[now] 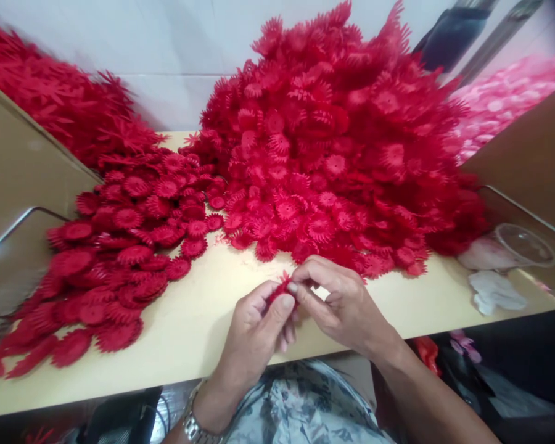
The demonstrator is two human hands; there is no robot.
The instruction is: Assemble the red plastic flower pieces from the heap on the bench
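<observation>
Near the table's front edge, my left hand (259, 320) pinches a small red flower piece (281, 290) between thumb and fingers. My right hand (337, 302) touches the same piece from the right, its thumb and index finger closed at the piece's edge. Pointed petals stick up from its top; the rest is hidden by my fingers. Behind my hands rises a large heap of red fringed flower pieces (333, 166). Thicker red flower discs (124, 253) lie in a pile to the left.
Red petal pieces (60, 92) heap up behind the left partition (23, 135). Pink pieces (513, 98) lie beyond the right partition (531, 148). A clear plastic cup (509, 246) and a crumpled white tissue (496, 292) are at the right of the pale tabletop (185, 333).
</observation>
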